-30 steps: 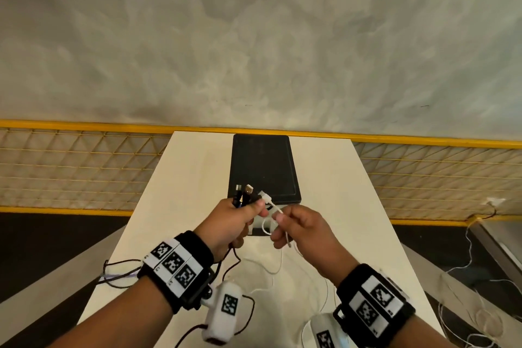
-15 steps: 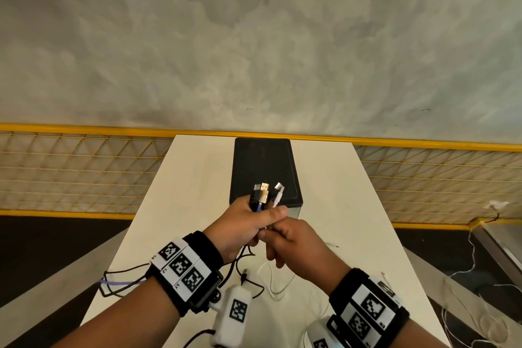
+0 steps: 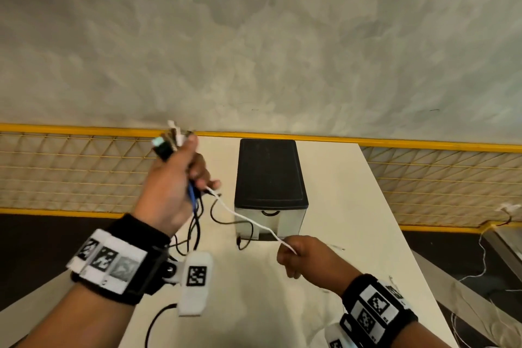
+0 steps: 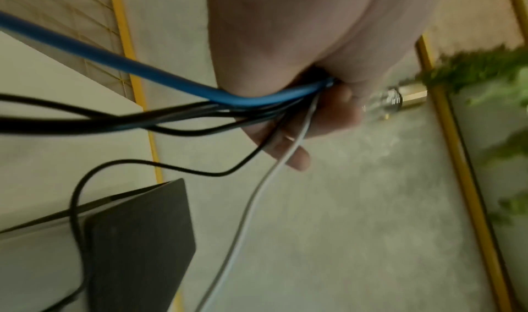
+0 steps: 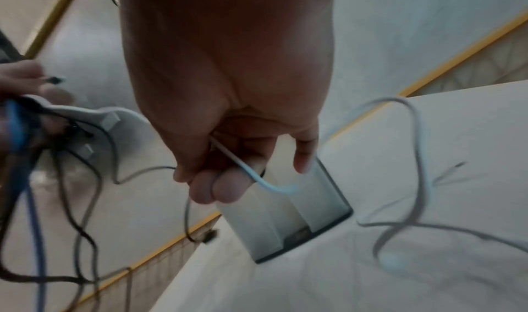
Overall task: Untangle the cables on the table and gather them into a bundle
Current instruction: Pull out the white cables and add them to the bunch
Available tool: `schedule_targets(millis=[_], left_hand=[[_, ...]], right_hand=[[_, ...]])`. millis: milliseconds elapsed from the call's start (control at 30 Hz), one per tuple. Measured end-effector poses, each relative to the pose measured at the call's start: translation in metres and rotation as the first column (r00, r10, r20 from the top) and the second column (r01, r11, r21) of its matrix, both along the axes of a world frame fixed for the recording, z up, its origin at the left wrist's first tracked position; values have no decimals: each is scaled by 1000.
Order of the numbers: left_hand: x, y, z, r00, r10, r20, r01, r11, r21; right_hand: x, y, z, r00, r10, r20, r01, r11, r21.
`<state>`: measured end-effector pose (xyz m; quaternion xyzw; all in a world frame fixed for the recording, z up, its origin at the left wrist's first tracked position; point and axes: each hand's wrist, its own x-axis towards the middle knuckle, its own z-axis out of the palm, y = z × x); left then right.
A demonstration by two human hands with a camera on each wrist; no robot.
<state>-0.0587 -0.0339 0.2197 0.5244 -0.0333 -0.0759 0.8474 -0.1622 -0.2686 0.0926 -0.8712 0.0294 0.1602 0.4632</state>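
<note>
No legible text, brand or number anywhere. Wristbands [image 3: 108,261] carry black-and-white square fiducial markers only; the white wrist camera housing [image 3: 195,281] bears one too. Black box [image 3: 269,171]: blank, no label readable.

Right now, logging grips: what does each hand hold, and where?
Left hand grips the cable bundle just below its connector ends; right hand pinches the white cable along its length.

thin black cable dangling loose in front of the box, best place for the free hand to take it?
Take the thin black cable just below its end plug, coming from the near side. That end hangs free in front of the black-lidded box, while its upper run vanishes into the left hand grip among other cables. The right hand holds the thin white cable, so it must release first.
</note>
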Motion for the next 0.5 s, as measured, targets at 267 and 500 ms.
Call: schedule_targets(millis=[267,500], left_hand=[[21,118,41,877,470,102,-478,875,76],[-14,41,9,881,106,461,-406,669,623]], right_hand=[[-16,-28,-35,999,-36,-39,30,991,-132],[6,-1,-13,989,-6,148,31,986,-167]])
